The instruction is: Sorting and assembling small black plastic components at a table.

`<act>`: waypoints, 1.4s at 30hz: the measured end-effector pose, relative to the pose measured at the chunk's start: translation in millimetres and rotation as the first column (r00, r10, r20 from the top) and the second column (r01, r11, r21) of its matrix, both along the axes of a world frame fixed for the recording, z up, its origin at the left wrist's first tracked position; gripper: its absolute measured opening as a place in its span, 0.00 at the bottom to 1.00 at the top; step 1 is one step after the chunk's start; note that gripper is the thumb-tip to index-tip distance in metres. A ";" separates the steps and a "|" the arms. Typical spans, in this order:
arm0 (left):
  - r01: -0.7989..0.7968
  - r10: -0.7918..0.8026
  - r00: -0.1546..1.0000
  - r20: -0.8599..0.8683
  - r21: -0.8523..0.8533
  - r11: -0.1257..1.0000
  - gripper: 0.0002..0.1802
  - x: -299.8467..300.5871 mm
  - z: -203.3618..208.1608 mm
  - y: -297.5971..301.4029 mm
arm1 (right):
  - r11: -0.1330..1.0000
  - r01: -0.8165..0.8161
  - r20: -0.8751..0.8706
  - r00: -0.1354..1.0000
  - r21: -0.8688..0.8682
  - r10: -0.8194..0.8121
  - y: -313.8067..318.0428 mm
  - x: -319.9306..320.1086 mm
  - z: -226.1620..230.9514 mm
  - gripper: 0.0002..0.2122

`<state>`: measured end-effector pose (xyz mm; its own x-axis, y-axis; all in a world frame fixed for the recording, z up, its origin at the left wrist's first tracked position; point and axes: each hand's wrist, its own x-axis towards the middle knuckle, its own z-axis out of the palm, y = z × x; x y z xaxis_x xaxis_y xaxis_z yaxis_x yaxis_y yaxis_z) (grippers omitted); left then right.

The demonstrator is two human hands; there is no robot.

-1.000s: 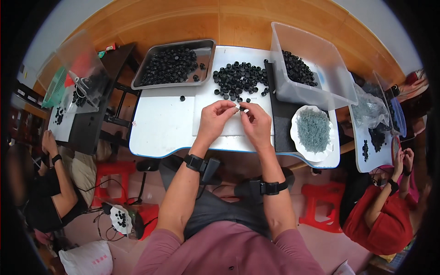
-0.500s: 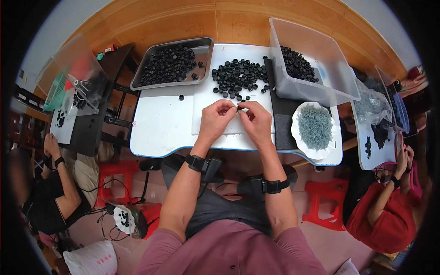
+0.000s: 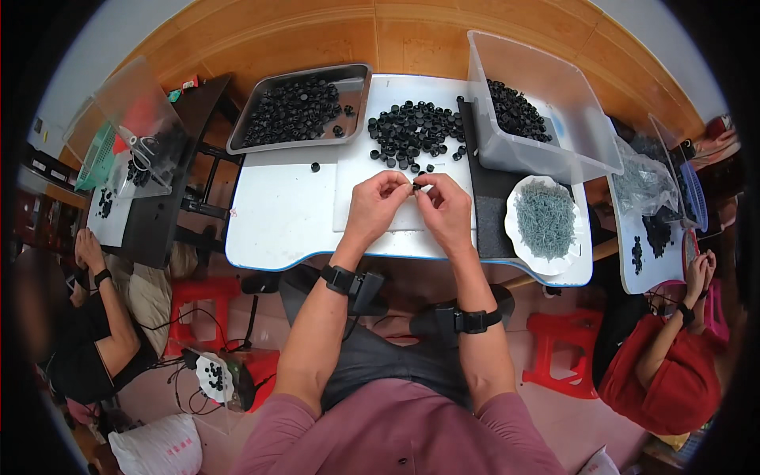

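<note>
My left hand point(image 3: 375, 204) and my right hand point(image 3: 446, 207) meet fingertip to fingertip above the white table. A small black cap point(image 3: 417, 187) shows in the pinch of my right thumb and fingers. Thumb and forefinger of my left hand are pressed together right beside it; what lies between them is too small to make out. Just beyond my fingers a loose heap of black round caps point(image 3: 413, 131) lies on a white board point(image 3: 360, 207). One single cap point(image 3: 315, 167) sits apart to the left.
A metal tray point(image 3: 360, 95) of black caps stands at the back left. At the right are a clear plastic bin point(image 3: 546, 162) with black parts, a dark mat point(image 3: 492, 214) and a white scalloped dish point(image 3: 548, 265) of thin grey-green pieces. Co-workers sit on both sides.
Both hands stay almost in place, fingertips still together. The black cap shows a little more clearly at my right fingertips. The co-worker's hands at the right have shifted slightly.
</note>
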<state>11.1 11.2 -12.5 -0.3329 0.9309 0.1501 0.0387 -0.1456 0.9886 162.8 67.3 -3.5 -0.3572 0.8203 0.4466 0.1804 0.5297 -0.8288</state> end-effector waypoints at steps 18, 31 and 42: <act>-0.029 0.029 0.995 -0.091 -0.002 1.000 0.06 2.6 -2.3 1.5 | 0.996 -0.073 -0.151 0.987 -0.058 0.064 4.8 1.4 -10.1 0.08; -0.001 0.003 0.995 -0.095 0.023 1.000 0.06 2.8 -2.5 3.1 | 0.979 -0.087 -0.170 0.984 -0.183 0.056 5.7 0.4 -17.0 0.10; -0.045 0.057 0.945 -0.323 0.047 0.998 0.07 7.9 4.2 -1.9 | 0.953 -0.093 -0.228 0.973 -0.287 0.027 3.9 2.6 -9.3 0.10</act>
